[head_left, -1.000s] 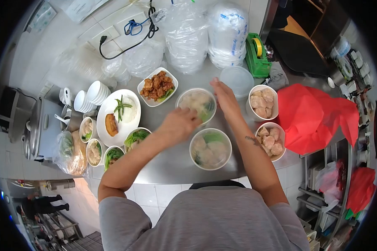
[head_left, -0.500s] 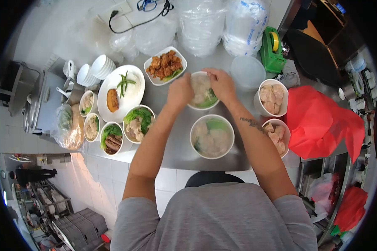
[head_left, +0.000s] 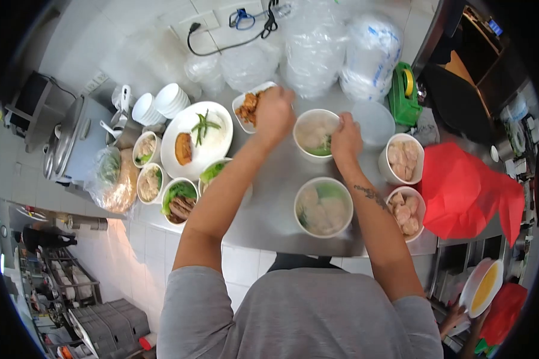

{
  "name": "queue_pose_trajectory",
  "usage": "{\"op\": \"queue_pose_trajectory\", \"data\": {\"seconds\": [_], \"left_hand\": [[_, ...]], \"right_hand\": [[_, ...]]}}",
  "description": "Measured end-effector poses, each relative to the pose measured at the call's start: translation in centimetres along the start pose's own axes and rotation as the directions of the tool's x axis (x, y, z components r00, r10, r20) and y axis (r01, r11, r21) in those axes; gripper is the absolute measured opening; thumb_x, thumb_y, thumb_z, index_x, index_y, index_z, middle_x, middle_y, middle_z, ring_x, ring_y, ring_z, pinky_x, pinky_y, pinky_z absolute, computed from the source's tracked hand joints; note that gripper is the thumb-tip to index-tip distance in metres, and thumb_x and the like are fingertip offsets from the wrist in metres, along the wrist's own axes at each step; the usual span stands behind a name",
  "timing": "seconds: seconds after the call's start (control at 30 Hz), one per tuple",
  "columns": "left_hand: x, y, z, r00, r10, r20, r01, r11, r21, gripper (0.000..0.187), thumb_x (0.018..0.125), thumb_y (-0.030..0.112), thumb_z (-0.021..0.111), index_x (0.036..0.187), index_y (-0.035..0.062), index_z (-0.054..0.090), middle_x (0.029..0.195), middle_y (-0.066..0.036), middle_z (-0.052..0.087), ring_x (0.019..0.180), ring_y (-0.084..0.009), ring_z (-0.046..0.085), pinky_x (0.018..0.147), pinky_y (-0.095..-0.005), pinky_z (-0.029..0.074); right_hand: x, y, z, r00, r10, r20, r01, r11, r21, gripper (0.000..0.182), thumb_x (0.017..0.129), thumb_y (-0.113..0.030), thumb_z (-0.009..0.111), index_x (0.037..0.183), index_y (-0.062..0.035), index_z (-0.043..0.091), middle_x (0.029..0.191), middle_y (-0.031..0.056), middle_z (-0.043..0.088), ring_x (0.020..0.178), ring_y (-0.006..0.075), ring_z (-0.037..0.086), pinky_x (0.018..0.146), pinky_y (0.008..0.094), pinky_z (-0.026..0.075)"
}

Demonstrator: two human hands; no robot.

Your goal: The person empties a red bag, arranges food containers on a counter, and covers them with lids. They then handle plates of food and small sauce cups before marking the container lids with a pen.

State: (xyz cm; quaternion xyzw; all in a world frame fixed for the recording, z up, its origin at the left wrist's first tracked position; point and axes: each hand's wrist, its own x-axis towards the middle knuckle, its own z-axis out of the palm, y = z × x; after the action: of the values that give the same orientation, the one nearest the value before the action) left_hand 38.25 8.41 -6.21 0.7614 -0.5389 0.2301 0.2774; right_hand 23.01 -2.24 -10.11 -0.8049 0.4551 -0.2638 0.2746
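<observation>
My right hand [head_left: 346,139] pinches the right rim of a round white tub [head_left: 315,157] whose pale pieces and greens show through a hazy clear cover. My left hand [head_left: 274,115] is off that tub, up and to its left, over the side of a square white bowl of fried pieces [head_left: 247,109]. Its fingers are curled and smeared by motion. Nearer my body stands a second covered tub [head_left: 323,208] with similar contents.
Open tubs of pale meat [head_left: 403,158] stand at right beside a red bag [head_left: 467,191]. An oval plate [head_left: 221,140] and several food tubs are at left. Bagged containers [head_left: 314,54] line the back. At lower right, another person's hands hold a bowl of yellow food [head_left: 484,288].
My left hand has left the tub and moved up toward the fried pieces. The right hand stays at the rim. Another person's hands and bowl have appeared at lower right. The view has shifted.
</observation>
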Motion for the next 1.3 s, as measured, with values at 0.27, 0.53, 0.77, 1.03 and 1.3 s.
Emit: {"op": "queue_pose_trajectory", "data": {"seconds": [0.27, 0.53, 0.77, 1.03, 1.3], "left_hand": [[11.4, -16.1, -1.4, 0.831, -0.203, 0.517, 0.039, 0.95, 0.31, 0.022, 0.077, 0.008, 0.053, 0.097, 0.0045, 0.062, 0.096, -0.016, 0.064, 0.093, -0.0327, 0.061, 0.076, -0.0427, 0.05], [11.9, -16.9, 1.6, 0.855, -0.133, 0.501, -0.052, 0.94, 0.337, 0.029, 0.076, 0.025, 0.058, 0.098, 0.0068, 0.062, 0.096, -0.013, 0.065, 0.094, -0.0305, 0.062, 0.077, -0.0423, 0.05], [12.7, -13.8, -8.6, 0.954, 0.054, 0.295, -0.006, 0.987, -0.161, 0.014, 0.076, 0.015, 0.058, 0.078, 0.0023, 0.056, 0.086, -0.013, 0.06, 0.074, -0.0274, 0.059, 0.065, -0.0371, 0.046], [-6.7, -3.3, -23.0, 0.942, 0.113, 0.315, -0.073, 0.988, -0.137, 0.02, 0.07, -0.002, 0.064, 0.089, 0.0018, 0.058, 0.111, -0.016, 0.053, 0.081, -0.0261, 0.056, 0.068, -0.037, 0.048], [-18.1, 3.6, -18.7, 0.911, 0.055, 0.409, -0.042, 0.998, -0.041, 0.022, 0.068, 0.011, 0.067, 0.087, 0.0118, 0.057, 0.126, -0.02, 0.045, 0.109, -0.0374, 0.046, 0.076, -0.0455, 0.039]], "right_hand": [[-6.3, -5.1, -6.2, 0.889, -0.442, 0.118, 0.455, 0.88, -0.136, 0.043, 0.079, -0.019, 0.061, 0.119, -0.0077, 0.048, 0.116, 0.0165, 0.048, 0.107, 0.0381, 0.047, 0.088, 0.0527, 0.036], [-16.5, -3.3, -6.9, 0.767, -0.419, 0.485, 0.601, 0.734, -0.317, 0.055, 0.072, -0.032, 0.07, 0.123, -0.0241, 0.053, 0.141, 0.009, 0.035, 0.131, 0.0297, 0.031, 0.102, 0.0577, 0.024], [-12.2, -4.2, -6.2, 0.762, -0.601, 0.244, 0.644, 0.745, -0.176, 0.038, 0.079, -0.023, 0.066, 0.115, -0.0137, 0.059, 0.124, 0.0104, 0.051, 0.114, 0.0298, 0.047, 0.095, 0.0476, 0.036], [-14.6, -9.8, 5.3, 0.796, -0.425, 0.43, 0.152, 0.828, 0.539, 0.031, 0.083, -0.012, 0.057, 0.113, -0.0048, 0.059, 0.086, 0.0114, 0.052, 0.071, 0.0216, 0.055, 0.066, 0.0349, 0.047], [-15.4, -8.2, 0.8, 0.706, -0.138, 0.695, -0.409, 0.722, 0.558, 0.03, 0.086, -0.01, 0.046, 0.113, -0.0059, 0.06, 0.089, 0.0156, 0.054, 0.079, 0.0296, 0.058, 0.071, 0.036, 0.048]]}}
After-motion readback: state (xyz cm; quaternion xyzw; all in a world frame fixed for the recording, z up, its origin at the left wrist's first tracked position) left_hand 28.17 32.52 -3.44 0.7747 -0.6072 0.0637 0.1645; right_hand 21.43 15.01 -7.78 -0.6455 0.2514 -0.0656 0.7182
